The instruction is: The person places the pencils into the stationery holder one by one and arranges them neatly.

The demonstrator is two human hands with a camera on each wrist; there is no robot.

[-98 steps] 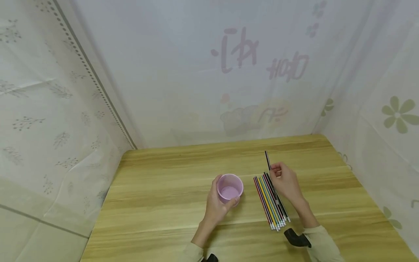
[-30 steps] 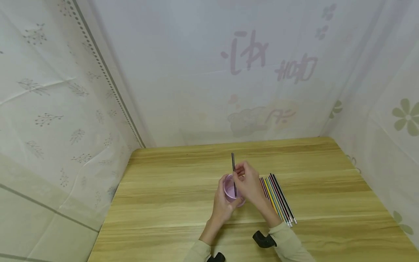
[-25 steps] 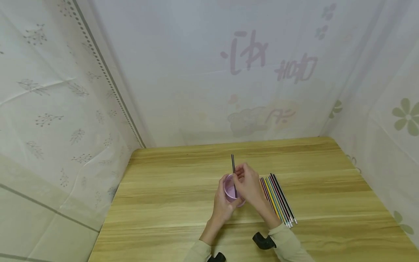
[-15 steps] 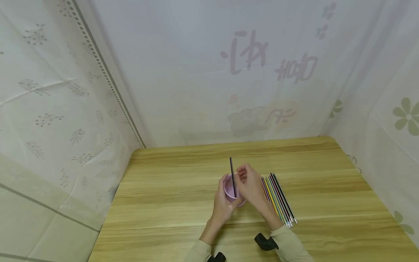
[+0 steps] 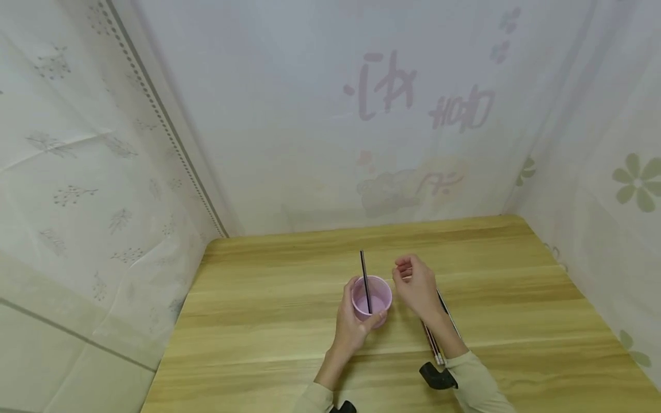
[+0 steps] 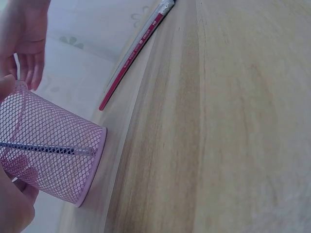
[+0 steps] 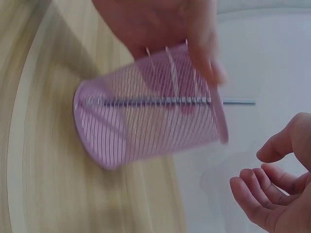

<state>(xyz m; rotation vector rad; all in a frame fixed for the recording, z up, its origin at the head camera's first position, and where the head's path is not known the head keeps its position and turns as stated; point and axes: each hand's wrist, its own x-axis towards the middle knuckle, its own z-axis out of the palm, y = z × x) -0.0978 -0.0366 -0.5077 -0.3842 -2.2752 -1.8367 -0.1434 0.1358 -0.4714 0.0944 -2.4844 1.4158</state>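
A pink mesh pencil cup (image 5: 380, 293) stands on the table, gripped round its side by my left hand (image 5: 350, 331). One dark pencil (image 5: 364, 268) leans inside it; the right wrist view shows its shaft (image 7: 238, 101) poking out past the rim, and through the mesh its lower end at the cup's bottom. My right hand (image 5: 419, 287) hovers just right of the cup, fingers loosely bent and holding nothing. Beneath that hand and forearm lies a row of pencils (image 5: 432, 344), mostly hidden; a red pencil (image 6: 131, 58) of it shows in the left wrist view.
The wood-grain table (image 5: 268, 321) runs back to a pale printed curtain (image 5: 289, 143). More curtains hang at the left and right sides. A black wrist mount (image 5: 438, 376) sits by the right sleeve.
My right hand took a dark pencil from the row, carried it left into the cup and let go of it. Now it has drawn back right, over the row. The left hand keeps holding the cup.
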